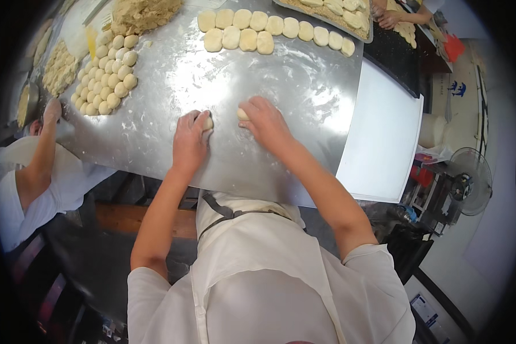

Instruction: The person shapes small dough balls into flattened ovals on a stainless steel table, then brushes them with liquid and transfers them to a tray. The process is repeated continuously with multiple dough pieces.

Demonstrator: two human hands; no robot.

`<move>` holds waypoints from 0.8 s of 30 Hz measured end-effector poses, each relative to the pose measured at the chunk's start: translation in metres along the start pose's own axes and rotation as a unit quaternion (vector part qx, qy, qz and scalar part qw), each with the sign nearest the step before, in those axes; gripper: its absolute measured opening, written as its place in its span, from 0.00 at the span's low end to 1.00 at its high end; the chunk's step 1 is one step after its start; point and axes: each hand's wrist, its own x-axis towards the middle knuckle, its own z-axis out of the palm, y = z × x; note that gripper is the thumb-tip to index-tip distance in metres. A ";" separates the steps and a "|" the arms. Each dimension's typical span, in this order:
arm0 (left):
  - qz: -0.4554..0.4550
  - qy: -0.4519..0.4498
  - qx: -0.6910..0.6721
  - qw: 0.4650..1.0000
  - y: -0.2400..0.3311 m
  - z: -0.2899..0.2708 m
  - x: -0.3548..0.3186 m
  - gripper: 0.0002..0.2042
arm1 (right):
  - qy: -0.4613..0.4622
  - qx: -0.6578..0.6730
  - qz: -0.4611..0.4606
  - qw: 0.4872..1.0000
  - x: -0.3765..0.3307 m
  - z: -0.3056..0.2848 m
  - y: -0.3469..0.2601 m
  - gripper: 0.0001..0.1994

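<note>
The left hand (190, 136) is curling its fingers and thumb round a pale dough ball (208, 123), and the right hand (264, 122) is cupping a second ball (243, 114) that is peeping out at its inner side; both balls are sitting low at the metal table (223, 163), well apart, though the palms are hiding the grip, so I cannot tell how firmly they are pressing. Working well here is probably calling for even, light pressure and relaxed wrists, with just enough flour for the dough to be turning without sticking or skidding. Flour is streaking the shiny tabletop, where flattened rounds (248, 40) are lining up in rows and a cluster of dough balls (108, 74) is lying at the left. Beyond, a co-worker's hand (53, 110) is resting by the left edge, and a round fan (470, 182) is standing at the right
</note>
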 end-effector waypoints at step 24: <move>-0.089 0.054 -0.143 0.984 0.052 0.018 -0.030 0.22 | 0.026 0.048 0.011 0.998 -0.065 -0.050 0.028 0.15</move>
